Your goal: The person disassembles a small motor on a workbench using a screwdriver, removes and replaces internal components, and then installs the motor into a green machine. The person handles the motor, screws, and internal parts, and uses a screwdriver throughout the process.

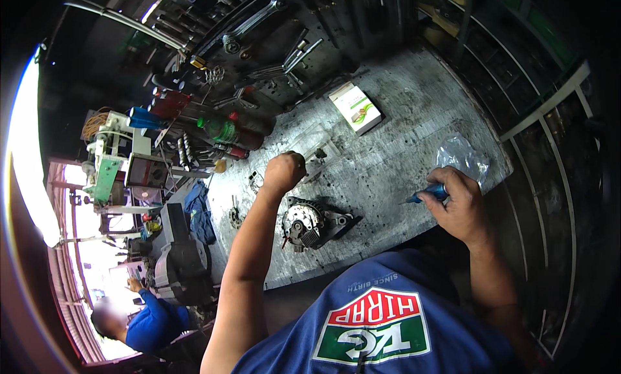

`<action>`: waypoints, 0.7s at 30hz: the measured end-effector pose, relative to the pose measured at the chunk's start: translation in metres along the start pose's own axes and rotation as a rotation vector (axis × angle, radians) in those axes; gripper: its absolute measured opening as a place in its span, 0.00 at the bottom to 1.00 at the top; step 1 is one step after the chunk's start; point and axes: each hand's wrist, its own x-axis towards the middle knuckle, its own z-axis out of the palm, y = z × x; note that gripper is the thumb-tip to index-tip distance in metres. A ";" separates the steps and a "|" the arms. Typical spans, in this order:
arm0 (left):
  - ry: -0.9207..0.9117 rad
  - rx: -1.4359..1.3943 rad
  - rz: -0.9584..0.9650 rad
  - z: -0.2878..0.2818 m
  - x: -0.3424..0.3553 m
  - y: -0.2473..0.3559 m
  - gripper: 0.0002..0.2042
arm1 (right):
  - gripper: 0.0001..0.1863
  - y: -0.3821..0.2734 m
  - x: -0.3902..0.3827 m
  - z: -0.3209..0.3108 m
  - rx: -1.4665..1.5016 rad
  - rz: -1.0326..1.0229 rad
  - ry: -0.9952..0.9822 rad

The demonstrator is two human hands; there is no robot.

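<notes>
The alternator [303,220] sits bodyward of the left hand [282,172], its fingers curled, contents hidden from me; a careless swing could bump it. The right hand [460,204] grips a blue pointed tool [436,192], perhaps a screwdriver; a loose pinch could drop it.

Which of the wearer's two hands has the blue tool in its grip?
The right hand, which is closed around the blue tool near the clear plastic bag. The left hand is curled beyond the round metal part, showing no blue tool.

Alternator [304,220] on bench [414,109] w/ box [358,109] behind, bag [462,153] to R.
</notes>
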 end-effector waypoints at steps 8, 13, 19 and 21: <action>0.550 -0.723 -0.601 -0.044 -0.157 0.076 0.09 | 0.20 0.020 0.028 0.001 0.124 -0.091 -0.074; 0.557 -0.719 -0.498 -0.047 -0.215 0.151 0.08 | 0.20 0.017 0.047 0.016 0.219 -0.164 -0.207; 0.506 -0.534 -0.453 -0.043 -0.204 0.168 0.05 | 0.21 -0.009 0.063 0.032 0.295 -0.325 -0.333; 0.459 -0.504 -0.459 -0.039 -0.201 0.165 0.06 | 0.21 -0.014 0.063 0.035 0.318 -0.364 -0.331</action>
